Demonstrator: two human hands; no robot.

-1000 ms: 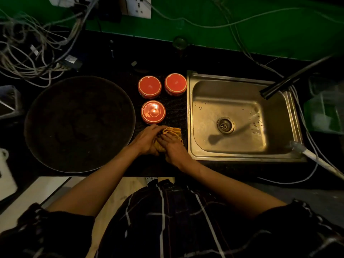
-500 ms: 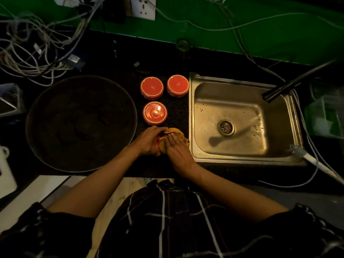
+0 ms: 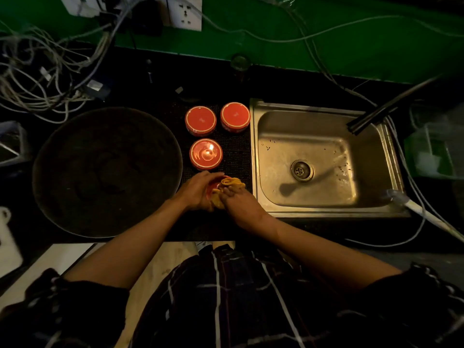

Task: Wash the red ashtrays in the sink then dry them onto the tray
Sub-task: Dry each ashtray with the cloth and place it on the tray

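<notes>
No lettering, label, brand or number can be read anywhere. Light is dim. Checked outward from the sink [image 3: 326, 156]: its steel walls and rim carry no stamp that shows. The three red ashtrays [image 3: 206, 153] just left of the sink show only plain pale rims and a glare spot, no print. The white wall socket [image 3: 185, 13] far behind and left of the sink has pin holes but no legible marking. Small tags on the cable tangle [image 3: 45, 76] well left of the sink are too blurred to read.
</notes>
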